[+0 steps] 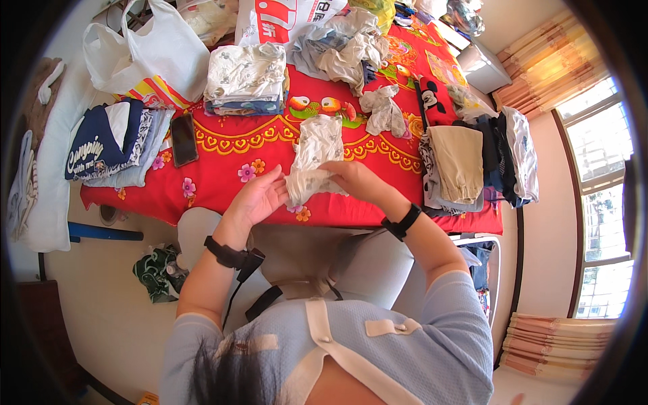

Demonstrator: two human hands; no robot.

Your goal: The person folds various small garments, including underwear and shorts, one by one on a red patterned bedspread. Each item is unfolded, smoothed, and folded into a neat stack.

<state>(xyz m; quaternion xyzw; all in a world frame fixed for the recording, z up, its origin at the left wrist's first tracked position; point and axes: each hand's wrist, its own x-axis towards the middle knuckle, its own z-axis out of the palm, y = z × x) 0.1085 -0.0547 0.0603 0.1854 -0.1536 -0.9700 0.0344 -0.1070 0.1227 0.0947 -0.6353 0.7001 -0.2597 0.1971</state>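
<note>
A small white printed garment, folded into a narrow strip, lies on the red flowered tablecloth in front of me. My right hand pinches its near end, which is turned up and bunched. At the left edge of that end is my left hand, thumb raised and fingers extended, the fingertips close to or touching the fabric. Beyond the strip, to the right, a crumpled white garment rests on the cloth. Farther back sits a loose heap of pale clothes.
Folded stacks include white printed clothes, a navy top at left and beige trousers at right. A phone lies near the left stack. A white plastic bag stands behind it. The table's front edge is by my knees.
</note>
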